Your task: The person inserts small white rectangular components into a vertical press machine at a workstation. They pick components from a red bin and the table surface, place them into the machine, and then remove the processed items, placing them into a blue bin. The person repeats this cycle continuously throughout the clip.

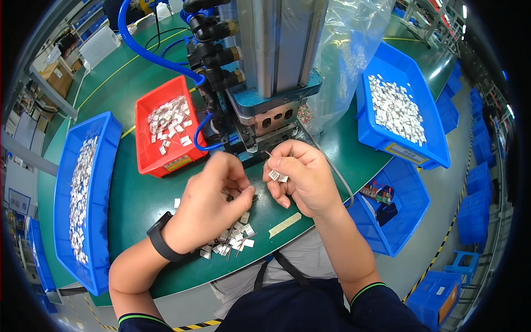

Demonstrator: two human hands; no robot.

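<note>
My right hand (303,178) is closed in a pinch on a few small white parts with thin wire leads (276,176), in front of the press. To its left, my left hand (213,205), a black band on its wrist, is curled with thumb and fingers drawn together. Something small and dark may be at its thumb tip, but I cannot make it out. Below the left hand, a loose pile of the same white parts (235,238) lies on the green table, partly hidden by that hand. The press (271,119) stands just beyond both hands.
Beyond my left hand sits a red bin (145,138) of white parts. A long blue bin (105,232) stands far left, another blue bin (376,133) at right. A lower blue bin (409,207) is beside the table. Tape (285,224) marks the tabletop; blue hoses (145,52) run to the press.
</note>
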